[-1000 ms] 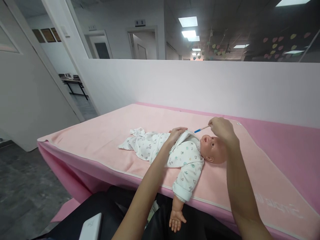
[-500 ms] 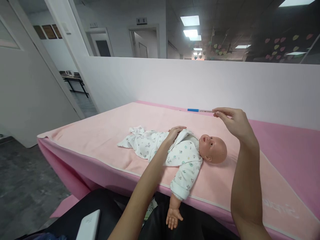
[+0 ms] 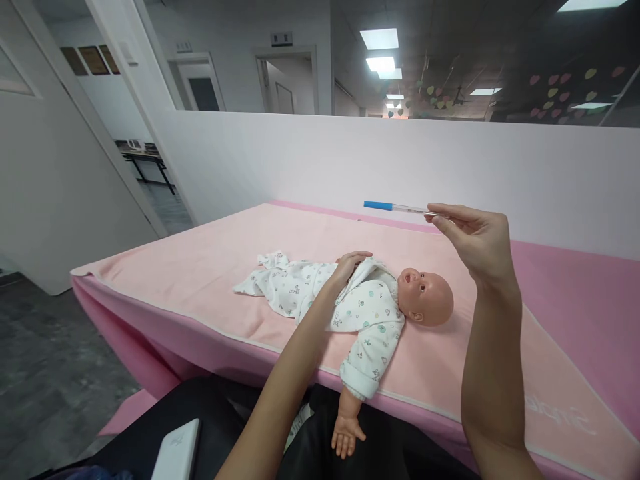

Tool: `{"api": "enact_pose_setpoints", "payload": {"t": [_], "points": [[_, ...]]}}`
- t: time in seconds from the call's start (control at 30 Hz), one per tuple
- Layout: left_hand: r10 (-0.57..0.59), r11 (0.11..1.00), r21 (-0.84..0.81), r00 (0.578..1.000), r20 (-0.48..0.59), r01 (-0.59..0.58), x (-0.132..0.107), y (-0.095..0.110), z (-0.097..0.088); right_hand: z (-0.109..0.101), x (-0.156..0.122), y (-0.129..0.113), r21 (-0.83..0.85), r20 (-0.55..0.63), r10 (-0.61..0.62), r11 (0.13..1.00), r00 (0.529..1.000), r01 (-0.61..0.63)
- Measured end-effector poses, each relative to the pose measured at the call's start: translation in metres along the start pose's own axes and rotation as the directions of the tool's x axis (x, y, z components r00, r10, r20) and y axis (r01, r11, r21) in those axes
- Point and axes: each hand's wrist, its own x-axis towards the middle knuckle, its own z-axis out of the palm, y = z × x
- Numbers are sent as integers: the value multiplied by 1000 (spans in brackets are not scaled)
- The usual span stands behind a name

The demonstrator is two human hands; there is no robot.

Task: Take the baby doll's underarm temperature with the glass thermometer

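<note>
A baby doll (image 3: 425,297) in a white printed suit lies on its back on a pink towel (image 3: 210,273), head to the right. My left hand (image 3: 351,265) rests flat on the doll's chest, fingers stretched out over the clothing. My right hand (image 3: 475,241) is raised above the doll's head and pinches a thin thermometer (image 3: 395,207) with a blue tip, held level and pointing left. One doll arm (image 3: 350,427) hangs over the table's near edge.
The towel covers a pink table (image 3: 575,293) against a white partition wall (image 3: 350,167). A white phone (image 3: 175,450) lies on my dark-clothed lap at the lower left. An open doorway and grey floor lie to the left.
My right hand lifted the thermometer from beside the doll's neck up into the air, holding it level. My left hand stayed on the doll's chest.
</note>
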Motion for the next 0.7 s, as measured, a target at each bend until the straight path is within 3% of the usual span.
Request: {"api": "enact_pose_setpoints", "payload": {"t": [0.3, 0.4, 0.57, 0.7], "points": [[217, 972, 85, 975, 56, -221, -29, 8, 2, 5, 1, 1, 11, -99, -86, 996, 991, 87], [173, 983, 44, 983, 53, -175, -23, 6, 2, 6, 2, 1, -7, -128, -125, 992, 984, 125], [-48, 998, -33, 999, 13, 48, 6, -5, 0, 7, 3, 4, -46, -147, -156, 987, 977, 151], [-43, 999, -34, 999, -2, 43, 7, -11, -2, 9, 4, 7, -80, -173, -192, 980, 966, 181]]}}
